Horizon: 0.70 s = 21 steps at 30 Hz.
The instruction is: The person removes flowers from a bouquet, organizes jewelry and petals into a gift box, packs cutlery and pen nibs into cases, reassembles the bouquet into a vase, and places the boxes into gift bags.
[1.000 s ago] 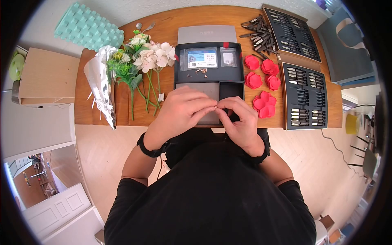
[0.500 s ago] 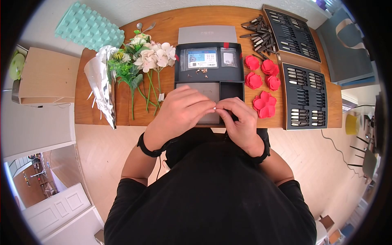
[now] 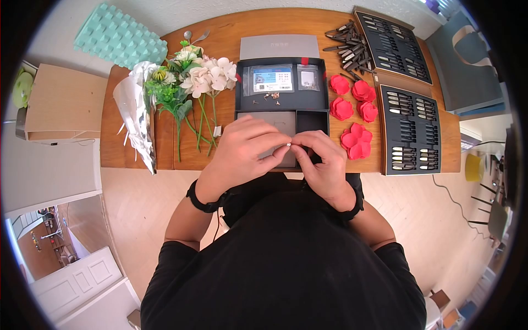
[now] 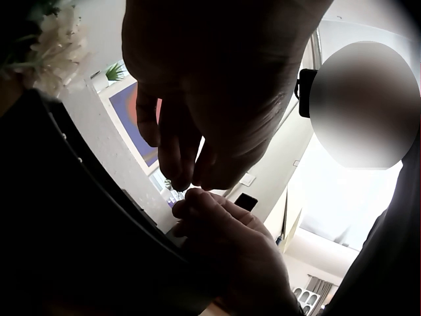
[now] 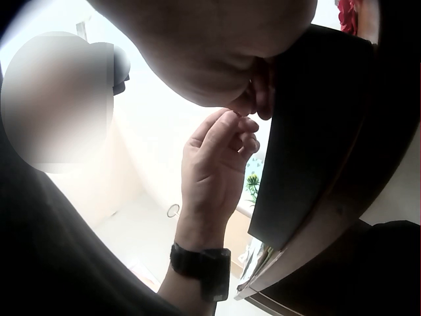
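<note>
Above the lower part of a black box (image 3: 281, 102), both hands meet fingertip to fingertip. The left hand (image 3: 242, 154) and the right hand (image 3: 327, 170) pinch a tiny pale, shiny piece (image 3: 289, 144) between them; its shape is too small to tell. In the left wrist view the left hand (image 4: 210, 85) and right hand (image 4: 237, 250) touch at the tips, the piece hidden. Under the hands lies a grey panel (image 3: 269, 118), beside a dark compartment (image 3: 312, 122). Small copper-coloured pieces (image 3: 276, 103) and clear packets (image 3: 273, 80) lie in the box's upper part.
Left of the box lie artificial flowers (image 3: 201, 80) and silver foil wrap (image 3: 135, 115). At the right are red flowers (image 3: 357, 140), a pile of dark-handled pieces (image 3: 352, 49) and two black trays (image 3: 412, 132). A grey lid (image 3: 279, 47) lies behind the box.
The left fingers and thumb have shifted slightly around the tiny piece, which shows between the fingertips now and was barely visible a second ago. The right hand has hardly moved.
</note>
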{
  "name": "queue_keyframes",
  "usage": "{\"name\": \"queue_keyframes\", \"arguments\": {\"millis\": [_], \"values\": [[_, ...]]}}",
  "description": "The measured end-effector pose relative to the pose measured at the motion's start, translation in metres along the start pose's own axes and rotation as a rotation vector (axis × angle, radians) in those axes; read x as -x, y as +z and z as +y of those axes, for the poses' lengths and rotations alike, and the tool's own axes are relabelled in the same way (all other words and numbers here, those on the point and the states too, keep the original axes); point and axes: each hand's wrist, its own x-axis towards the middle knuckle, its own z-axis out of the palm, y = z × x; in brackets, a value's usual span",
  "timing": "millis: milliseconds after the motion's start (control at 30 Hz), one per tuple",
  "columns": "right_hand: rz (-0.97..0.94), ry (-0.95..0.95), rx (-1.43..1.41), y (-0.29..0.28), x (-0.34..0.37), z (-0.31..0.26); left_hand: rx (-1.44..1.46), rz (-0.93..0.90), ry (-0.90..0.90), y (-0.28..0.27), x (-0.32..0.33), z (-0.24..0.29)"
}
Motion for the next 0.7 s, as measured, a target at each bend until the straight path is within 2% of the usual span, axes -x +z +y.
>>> {"name": "queue_keyframes", "arguments": {"millis": [200,333,433,700], "values": [[0.012,-0.002,-0.011,0.0011,0.0013,0.0028,0.141,0.017,-0.100,0.0063,0.0049,0.0006],[0.015,0.005,-0.004,0.0007,0.0020,0.0025,0.129,-0.028,-0.127,0.0048,0.0069,0.0014],[0.017,0.002,0.000,0.0004,0.0020,0.0031,0.132,-0.016,-0.116,0.0070,0.0082,0.0003],[0.027,-0.004,0.001,0.0008,0.0023,0.0041,-0.077,0.039,0.049,0.0075,0.0076,0.0037]]}}
